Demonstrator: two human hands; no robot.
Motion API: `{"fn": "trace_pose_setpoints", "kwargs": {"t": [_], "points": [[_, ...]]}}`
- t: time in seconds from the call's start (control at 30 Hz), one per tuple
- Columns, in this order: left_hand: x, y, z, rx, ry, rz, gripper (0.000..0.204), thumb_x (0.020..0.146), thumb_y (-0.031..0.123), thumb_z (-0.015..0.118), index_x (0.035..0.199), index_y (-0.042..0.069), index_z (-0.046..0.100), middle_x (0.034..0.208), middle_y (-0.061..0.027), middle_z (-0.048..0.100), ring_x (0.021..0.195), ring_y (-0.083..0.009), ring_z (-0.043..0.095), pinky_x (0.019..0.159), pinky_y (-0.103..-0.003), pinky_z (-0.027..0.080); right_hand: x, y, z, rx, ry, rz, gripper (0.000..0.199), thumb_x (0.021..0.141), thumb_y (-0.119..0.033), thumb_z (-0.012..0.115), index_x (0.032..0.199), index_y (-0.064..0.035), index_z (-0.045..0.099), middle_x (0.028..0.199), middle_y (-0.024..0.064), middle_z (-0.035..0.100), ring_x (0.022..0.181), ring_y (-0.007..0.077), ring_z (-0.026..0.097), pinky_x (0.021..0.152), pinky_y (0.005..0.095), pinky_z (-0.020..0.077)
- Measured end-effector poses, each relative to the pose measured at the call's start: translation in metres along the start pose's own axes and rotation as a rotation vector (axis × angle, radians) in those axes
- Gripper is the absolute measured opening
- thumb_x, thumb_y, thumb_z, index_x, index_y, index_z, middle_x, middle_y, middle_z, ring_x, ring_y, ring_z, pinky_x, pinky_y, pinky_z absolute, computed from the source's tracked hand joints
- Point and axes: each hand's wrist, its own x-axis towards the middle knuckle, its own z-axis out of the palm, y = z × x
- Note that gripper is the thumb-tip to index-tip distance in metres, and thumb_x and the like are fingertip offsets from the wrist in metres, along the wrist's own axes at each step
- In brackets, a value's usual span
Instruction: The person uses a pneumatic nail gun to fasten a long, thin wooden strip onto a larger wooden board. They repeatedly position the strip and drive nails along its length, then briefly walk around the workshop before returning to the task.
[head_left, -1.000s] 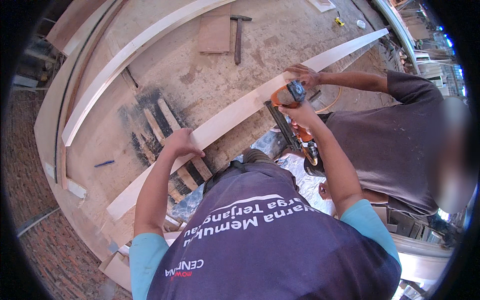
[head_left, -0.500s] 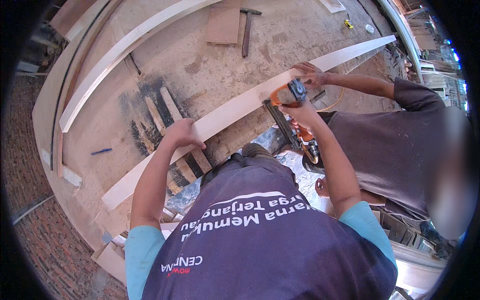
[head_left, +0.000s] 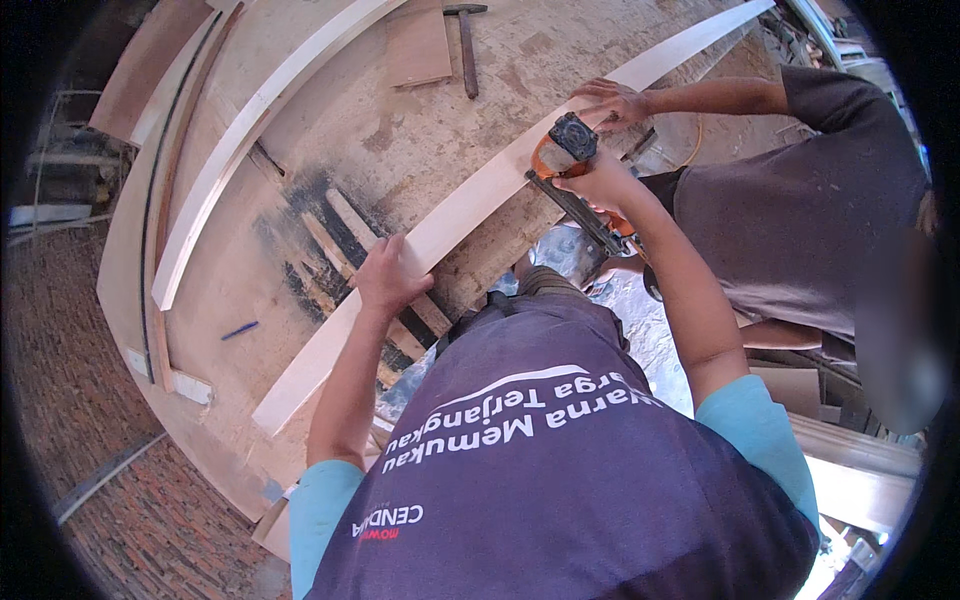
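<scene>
Board: our long pale plank (head_left: 470,210) is of smooth, flat wood and lies slantwise over the counter (head_left: 340,150), between us and the hammer.
Left grip: the fingers of our left hand (head_left: 390,278) clasp the plank across its width, the thumb toward the near edge.
Right grip: the fingers of our right hand (head_left: 603,182) wrap the handle of an orange and black nail gun (head_left: 570,142); we cannot tell whether its nose touches the wood.
Helper: a co-worker's hand (head_left: 612,103) rests on the plank just beyond the tool.
Slats: under the plank we see narrow, rough wooden strips (head_left: 350,222) beside a sooty black stain.
Counter top: tan, worn and blotched, it carries a brown rectangular panel (head_left: 418,48), a wooden-handled hammer (head_left: 468,52), a slim blue pen (head_left: 239,330) and, on our left, a squared pale beam (head_left: 215,198).
Room: past the counter's left edge we have coarse, reddish brickwork (head_left: 110,350) in rows, and at our right more timber stands near the co-worker.
</scene>
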Motion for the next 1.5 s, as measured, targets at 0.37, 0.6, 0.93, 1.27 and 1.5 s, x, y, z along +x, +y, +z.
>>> {"fn": "trace_pose_setpoints", "kwargs": {"t": [0.37,0.6,0.93,1.27,1.5], "points": [[-0.007,0.006,0.003,0.076,0.086,0.01,0.082,0.065,0.044,0.086,0.137,0.011,0.065,0.112,-0.0142,0.067,0.1,-0.0357,0.072,0.085,-0.048,0.06,-0.007,-0.003,0.0,0.044,-0.051,0.096,0.041,0.086,-0.035,0.088,0.112,-0.0051,0.08,0.076,0.0039,0.068,0.061,0.0148,0.062,0.055,0.0343,0.0486],[-0.011,-0.006,0.013,0.048,0.224,0.122,0.079,0.064,0.046,0.084,0.132,0.011,0.065,0.103,-0.0123,0.062,0.093,-0.0346,0.069,0.08,-0.048,0.059,-0.023,-0.015,0.022,0.33,-0.249,0.084,0.034,0.09,-0.029,0.09,0.106,-0.0056,0.071,0.072,-0.0023,0.055,0.054,0.0095,0.05,0.048,0.0277,0.0394],[-0.012,-0.008,0.012,0.037,0.213,0.119,0.082,0.064,0.047,0.086,0.135,0.012,0.065,0.104,-0.0123,0.062,0.095,-0.0331,0.07,0.081,-0.046,0.058,-0.028,-0.035,0.038,0.148,-0.179,-0.029,0.032,0.091,-0.022,0.088,0.109,-0.0024,0.072,0.072,-0.0029,0.058,0.053,0.008,0.049,0.047,0.0281,0.0362],[-0.012,-0.007,0.011,0.014,0.175,0.111,0.08,0.066,0.045,0.086,0.135,0.012,0.064,0.106,-0.0133,0.063,0.098,-0.0354,0.07,0.084,-0.048,0.059,-0.03,-0.037,0.042,0.138,-0.257,0.078,0.045,0.088,-0.022,0.089,0.126,-0.0027,0.074,0.099,0.006,0.077,0.069,0.0118,0.064,0.058,0.0299,0.0509],[-0.014,-0.009,0.01,0.033,0.171,0.103,0.082,0.065,0.05,0.087,0.135,0.012,0.064,0.109,-0.0112,0.063,0.096,-0.0334,0.07,0.082,-0.047,0.059,-0.037,-0.046,0.054,0.103,-0.229,0.027,0.046,0.088,-0.02,0.088,0.129,-0.0029,0.072,0.109,0.0089,0.079,0.086,0.0146,0.071,0.066,0.0313,0.0562]]}}
